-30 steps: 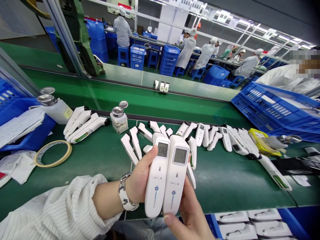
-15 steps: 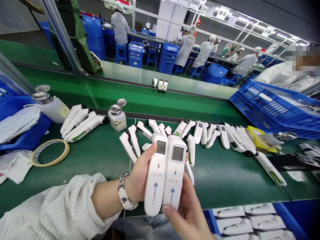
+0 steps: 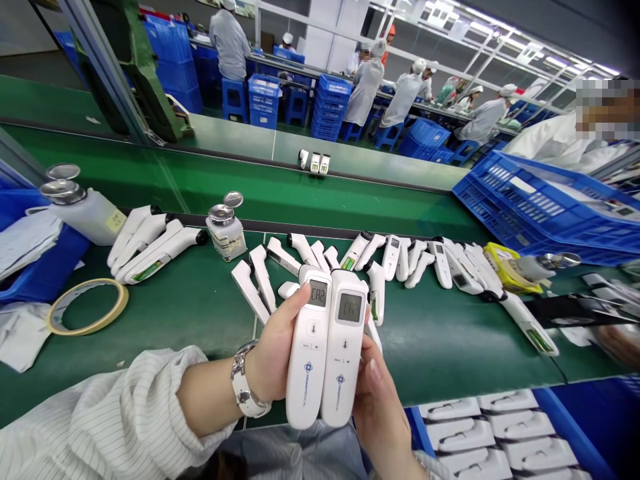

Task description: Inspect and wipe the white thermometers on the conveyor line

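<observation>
Two white infrared thermometers stand side by side before me, screens facing up. My left hand (image 3: 277, 347) is closed on the left thermometer (image 3: 306, 373), its thumb beside the lit screen. The right thermometer (image 3: 343, 373) is held by my right hand (image 3: 383, 400), whose fingers curl behind and along its right edge. Both screens show characters like "CA2", fainter on the right one. Just beyond lie several more white thermometers (image 3: 250, 290), some with open handles showing green boards. The backs of the two held ones are hidden.
A tape roll (image 3: 117, 303), a pump bottle (image 3: 226, 233) and a larger bottle (image 3: 85, 213) are on the left. Blue crates (image 3: 545, 193) and a yellow tray (image 3: 505, 263) stand right. A lower blue bin (image 3: 570, 427) holds thermometers in rows. A co-worker's blurred hand (image 3: 623, 343) shows far right.
My right thumb has moved off the lower front of the right thermometer to its side. The right screen's characters look fainter. The whole view has shifted slightly.
</observation>
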The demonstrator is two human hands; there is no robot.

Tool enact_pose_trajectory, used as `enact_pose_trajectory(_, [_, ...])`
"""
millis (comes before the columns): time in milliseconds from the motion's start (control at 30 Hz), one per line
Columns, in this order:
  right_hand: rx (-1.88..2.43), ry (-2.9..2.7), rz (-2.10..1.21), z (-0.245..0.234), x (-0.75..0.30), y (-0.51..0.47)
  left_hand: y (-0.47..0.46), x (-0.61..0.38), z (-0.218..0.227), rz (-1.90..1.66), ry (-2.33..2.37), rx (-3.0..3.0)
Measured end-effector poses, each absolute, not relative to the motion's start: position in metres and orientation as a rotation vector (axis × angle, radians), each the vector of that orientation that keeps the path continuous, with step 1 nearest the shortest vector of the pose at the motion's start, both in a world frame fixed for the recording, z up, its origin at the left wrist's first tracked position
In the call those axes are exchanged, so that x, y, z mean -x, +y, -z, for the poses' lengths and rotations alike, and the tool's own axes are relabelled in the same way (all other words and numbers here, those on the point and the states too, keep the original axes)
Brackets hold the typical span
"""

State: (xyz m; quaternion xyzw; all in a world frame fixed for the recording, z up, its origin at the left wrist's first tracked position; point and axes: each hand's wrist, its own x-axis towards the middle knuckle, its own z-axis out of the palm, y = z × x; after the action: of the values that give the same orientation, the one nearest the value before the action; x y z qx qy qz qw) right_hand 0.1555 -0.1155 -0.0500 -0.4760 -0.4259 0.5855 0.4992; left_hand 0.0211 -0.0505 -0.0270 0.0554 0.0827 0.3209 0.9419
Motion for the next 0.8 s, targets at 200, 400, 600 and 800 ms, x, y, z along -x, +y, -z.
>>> enact_pose_trajectory(200, [1.161, -1.164, -1.436, 0.052, -0.159, -0.118, -0.049, -0.02, 0.028, -0.685, 0.184, -0.182])
enact_pose_trajectory(400, [1.215, -1.235, -1.232, 0.05, -0.149, -0.119, -0.048, -0.023, 0.031, -0.706, 0.337, -0.349])
enact_pose_trajectory(600, [1.519, -1.523, -1.1, 0.052, -0.151, -0.127, -0.052, -0.028, 0.034, -0.878, 0.566, -0.416])
enact_pose_trajectory(800, [1.449, -1.648, -1.096, 0.065, -0.161, -0.131, -0.052, -0.025, 0.026, -0.816, 0.577, -0.309])
